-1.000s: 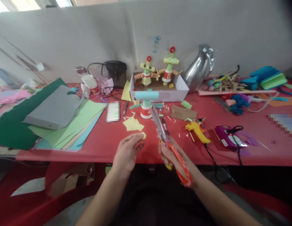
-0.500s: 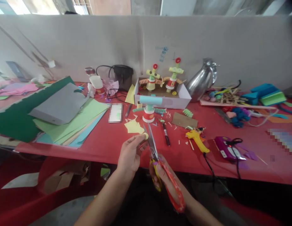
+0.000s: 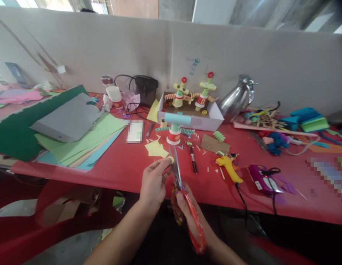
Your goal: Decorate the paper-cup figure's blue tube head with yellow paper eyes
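Observation:
Between thumb and fingers my left hand (image 3: 155, 180) pinches a small pale-yellow piece of paper (image 3: 171, 159). My right hand (image 3: 187, 206) is wrapped round the handles of red-handled scissors (image 3: 175, 171). Their blades point away from me, slightly parted, just right of the paper piece. Past the blade tips stands a paper-cup figure (image 3: 174, 135) with green folded-paper arms and a light-blue roll on top. Yellow paper scraps (image 3: 156, 148) lie in front of it on the red table. A black marker (image 3: 193, 159) rests to the right.
A white box (image 3: 198, 122) holds two similar figures (image 3: 205, 92). A steel jug (image 3: 237, 97) stands beside it. At right are a yellow glue gun (image 3: 228, 167) and a purple corded device (image 3: 260, 180). Coloured paper sheets (image 3: 85, 141) lie at left.
The scissors and my right hand have shifted slightly left, and the handles are more upright. My left hand still holds the paper piece. The camera view has tilted a little.

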`<state>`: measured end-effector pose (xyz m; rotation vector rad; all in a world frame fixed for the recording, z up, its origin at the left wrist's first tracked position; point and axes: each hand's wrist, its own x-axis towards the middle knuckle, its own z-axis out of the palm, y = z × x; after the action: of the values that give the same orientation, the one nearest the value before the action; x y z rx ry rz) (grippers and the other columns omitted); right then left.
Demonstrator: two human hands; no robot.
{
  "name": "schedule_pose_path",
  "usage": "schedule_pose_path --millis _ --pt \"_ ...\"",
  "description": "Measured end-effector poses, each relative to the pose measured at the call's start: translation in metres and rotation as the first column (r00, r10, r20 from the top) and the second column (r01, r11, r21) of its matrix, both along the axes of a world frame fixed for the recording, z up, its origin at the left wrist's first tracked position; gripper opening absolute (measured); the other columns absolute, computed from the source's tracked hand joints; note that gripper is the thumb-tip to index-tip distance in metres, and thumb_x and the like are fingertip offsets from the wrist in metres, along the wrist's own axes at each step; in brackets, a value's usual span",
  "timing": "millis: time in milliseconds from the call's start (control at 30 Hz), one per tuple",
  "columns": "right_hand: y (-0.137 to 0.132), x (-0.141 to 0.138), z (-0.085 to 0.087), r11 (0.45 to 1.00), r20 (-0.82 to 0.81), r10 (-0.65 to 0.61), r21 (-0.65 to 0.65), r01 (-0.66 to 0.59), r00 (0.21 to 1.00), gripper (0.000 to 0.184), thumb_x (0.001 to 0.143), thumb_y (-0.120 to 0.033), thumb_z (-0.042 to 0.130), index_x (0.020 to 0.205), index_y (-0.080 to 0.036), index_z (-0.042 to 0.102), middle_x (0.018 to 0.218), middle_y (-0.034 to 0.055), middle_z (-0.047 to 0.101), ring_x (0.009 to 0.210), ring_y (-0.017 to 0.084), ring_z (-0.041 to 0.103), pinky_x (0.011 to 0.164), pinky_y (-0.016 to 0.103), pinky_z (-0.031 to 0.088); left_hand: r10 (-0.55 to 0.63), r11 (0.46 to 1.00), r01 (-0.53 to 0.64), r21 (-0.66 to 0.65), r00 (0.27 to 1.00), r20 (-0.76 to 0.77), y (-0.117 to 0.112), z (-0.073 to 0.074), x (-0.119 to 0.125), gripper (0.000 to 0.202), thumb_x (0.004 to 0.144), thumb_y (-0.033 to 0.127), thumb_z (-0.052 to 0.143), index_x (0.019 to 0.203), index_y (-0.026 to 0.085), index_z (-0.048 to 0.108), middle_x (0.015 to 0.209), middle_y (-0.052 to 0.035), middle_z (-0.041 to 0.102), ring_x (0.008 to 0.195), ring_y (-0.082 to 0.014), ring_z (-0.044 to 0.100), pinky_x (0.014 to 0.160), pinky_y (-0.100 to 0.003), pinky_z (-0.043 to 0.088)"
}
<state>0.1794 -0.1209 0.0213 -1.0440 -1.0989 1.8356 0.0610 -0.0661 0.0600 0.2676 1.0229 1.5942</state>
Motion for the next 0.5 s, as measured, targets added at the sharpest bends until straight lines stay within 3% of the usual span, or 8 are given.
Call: schedule_pose_path --millis 100,233,300,367,433,500 --pt "-0.001 -0.002 -0.003 0.997 0.062 -0.029 0.068 0.025 0.998 0.041 0.090 -0.067 0.054 0.094 -0.026 0.048 0.070 -0.0053 0.040 0.058 0.011 0.037 0.052 0.023 0.035 0.050 0.998 -0.050 0.032 0.999 0.001 -0.002 -0.001 0.005 0.019 0.064 0.024 0.087 0.074 0.012 0.076 0.075 -0.0038 0.073 0.073 -0.0106 0.067 0.073 -0.021 0.054" --pt "0.000 0.005 -0.002 0.941 0.280 -0.124 0.337 0.024 0.952 0.036 0.095 -0.057 0.050 0.111 -0.024 0.054 0.079 -0.0015 0.053 0.068 0.015 0.052 0.064 0.026 0.048 0.146 0.987 -0.151 0.061 0.987 0.073 -0.004 -0.004 0.005 0.017 0.065 0.021 0.086 0.073 0.012 0.073 0.078 -0.0040 0.073 0.079 -0.0124 0.069 0.084 -0.025 0.056" --pt "0.003 0.013 -0.002 0.885 0.438 -0.198 0.464 -0.031 0.877 0.039 0.094 -0.050 0.055 0.122 -0.022 0.052 0.086 0.0013 0.060 0.075 0.018 0.059 0.068 0.029 0.052 0.147 0.986 -0.157 0.063 0.979 0.140 -0.004 -0.005 0.002 0.013 0.069 0.018 0.083 0.075 0.011 0.073 0.081 -0.0039 0.073 0.082 -0.0128 0.070 0.086 -0.026 0.057" --pt "0.007 0.021 -0.002 0.796 0.562 -0.323 0.597 -0.103 0.761 0.048 0.090 -0.044 0.061 0.131 -0.021 0.049 0.102 0.0071 0.066 0.090 0.024 0.065 0.077 0.036 0.054 0.113 0.990 -0.126 0.056 0.973 0.201 -0.004 -0.004 -0.002 0.009 0.075 0.016 0.079 0.080 0.012 0.074 0.086 -0.0044 0.074 0.083 -0.0123 0.070 0.083 -0.024 0.057" --pt "0.011 0.026 -0.003 0.694 0.610 -0.446 0.698 -0.177 0.655 0.053 0.088 -0.041 0.065 0.133 -0.020 0.048 0.117 0.0127 0.065 0.104 0.031 0.064 0.084 0.044 0.055 0.086 0.994 -0.100 0.044 0.964 0.252 -0.006 -0.002 -0.003 0.005 0.080 0.014 0.074 0.084 0.012 0.074 0.090 -0.0050 0.075 0.084 -0.0115 0.070 0.080 -0.022 0.058" --pt "0.014 0.028 -0.004 0.635 0.629 -0.507 0.735 -0.237 0.590 0.053 0.087 -0.039 0.065 0.133 -0.020 0.048 0.119 0.0145 0.066 0.103 0.033 0.066 0.081 0.046 0.057 0.072 0.996 -0.087 0.037 0.952 0.298 -0.008 0.002 -0.002 0.006 0.084 0.013 0.069 0.087 0.012 0.074 0.093 -0.0060 0.076 0.085 -0.0119 0.071 0.082 -0.022 0.059"
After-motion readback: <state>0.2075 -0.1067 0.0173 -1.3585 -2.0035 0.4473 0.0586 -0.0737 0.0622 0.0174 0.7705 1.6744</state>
